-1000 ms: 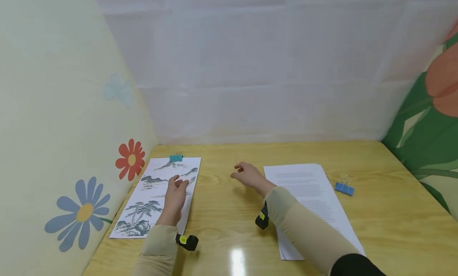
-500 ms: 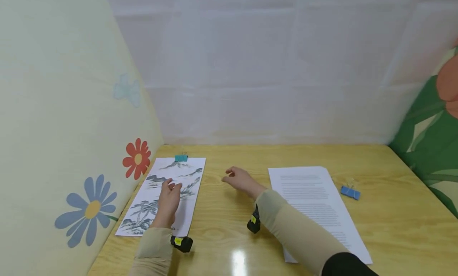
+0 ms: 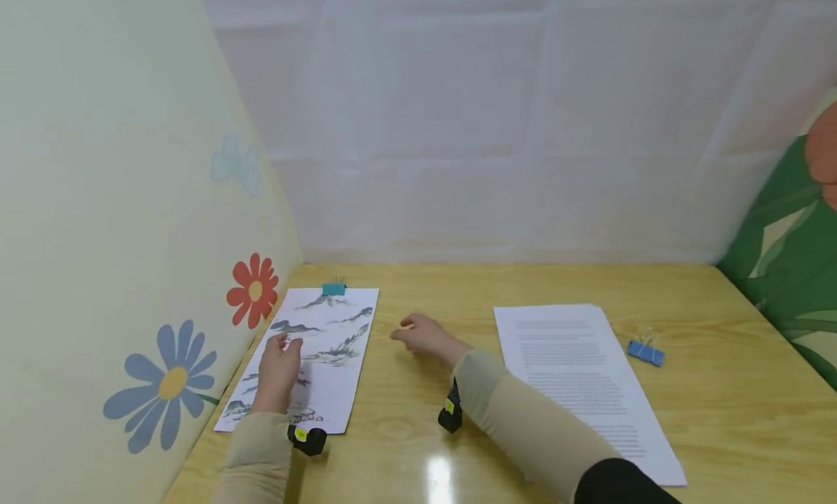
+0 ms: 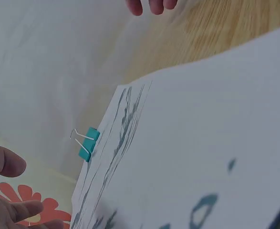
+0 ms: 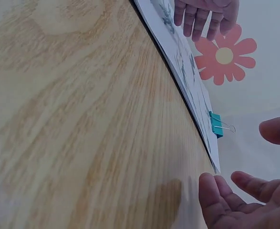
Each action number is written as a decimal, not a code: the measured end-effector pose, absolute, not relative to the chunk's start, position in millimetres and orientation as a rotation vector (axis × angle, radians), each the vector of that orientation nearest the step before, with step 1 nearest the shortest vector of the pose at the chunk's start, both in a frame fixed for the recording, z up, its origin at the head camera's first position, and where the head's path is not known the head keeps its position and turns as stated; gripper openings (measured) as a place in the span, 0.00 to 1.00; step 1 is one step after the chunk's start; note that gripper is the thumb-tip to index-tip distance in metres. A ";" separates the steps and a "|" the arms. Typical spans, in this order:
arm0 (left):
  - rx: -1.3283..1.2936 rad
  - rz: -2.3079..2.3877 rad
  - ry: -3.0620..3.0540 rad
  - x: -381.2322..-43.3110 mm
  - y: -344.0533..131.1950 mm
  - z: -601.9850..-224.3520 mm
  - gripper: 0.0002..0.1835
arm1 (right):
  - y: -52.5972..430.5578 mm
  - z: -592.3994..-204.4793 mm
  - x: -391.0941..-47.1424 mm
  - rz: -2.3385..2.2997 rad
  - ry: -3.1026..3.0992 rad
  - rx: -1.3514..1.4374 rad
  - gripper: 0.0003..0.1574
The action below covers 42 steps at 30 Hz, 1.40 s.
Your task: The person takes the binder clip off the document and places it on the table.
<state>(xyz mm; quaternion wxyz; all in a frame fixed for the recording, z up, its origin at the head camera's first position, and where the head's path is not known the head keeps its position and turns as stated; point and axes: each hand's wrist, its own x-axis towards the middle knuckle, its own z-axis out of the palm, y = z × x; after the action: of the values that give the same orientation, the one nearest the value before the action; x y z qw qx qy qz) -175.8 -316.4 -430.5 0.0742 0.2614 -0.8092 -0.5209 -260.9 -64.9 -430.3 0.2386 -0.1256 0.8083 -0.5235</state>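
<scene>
A stack of paper with an ink landscape (image 3: 346,409) lies at the left of the table, a teal binder clip (image 3: 334,289) on its far edge. Above this stack hovers my left hand (image 3: 277,373), fingers loosely bent and holding nothing. My right hand (image 3: 426,338) is over the bare wood between the two stacks, thumb and fingers apart in the right wrist view, with nothing in it. Under my right forearm lies a stack of printed text sheets (image 3: 556,344), partly hidden by the sleeve. Right of it sits a blue binder clip (image 3: 646,353).
The wooden table (image 3: 732,402) meets a white cloth backdrop (image 3: 497,126) at the back. A wall with painted flowers (image 3: 173,383) borders the left side, and a painted green leaf panel (image 3: 778,221) stands at the right.
Both hands have moved left and slightly nearer: the left further over the landscape stack, the right toward that stack's edge. The view has turned a little left. The clips stay in place.
</scene>
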 end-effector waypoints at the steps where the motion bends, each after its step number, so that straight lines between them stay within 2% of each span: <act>1: 0.800 -1.553 -2.428 -175.0 -320.0 -431.1 0.35 | -66.6 -431.7 -260.4 -1.433 2.207 -0.342 0.33; 13: 0.862 -1.343 -2.525 -177.8 -353.2 -441.8 0.38 | -81.1 -434.7 -254.9 -1.479 2.167 -0.255 0.32; 23: 1.054 -1.226 -2.621 -182.6 -359.2 -437.3 0.38 | -92.1 -436.5 -251.8 -1.579 2.068 -0.190 0.34; 36: 1.075 -1.133 -2.657 -187.3 -359.7 -436.8 0.37 | -100.0 -435.7 -251.1 -1.628 1.994 -0.133 0.38; 42: 0.999 -1.283 -2.630 -186.7 -357.9 -434.2 0.38 | -100.3 -436.7 -250.9 -1.648 1.968 -0.124 0.38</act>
<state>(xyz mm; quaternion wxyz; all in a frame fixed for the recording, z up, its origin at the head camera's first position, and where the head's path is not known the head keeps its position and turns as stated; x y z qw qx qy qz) -186.7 -357.9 -434.2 0.0247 0.3231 -0.8502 -0.4149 -250.9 -100.3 -436.7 0.2819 -0.0462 0.7348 -0.6152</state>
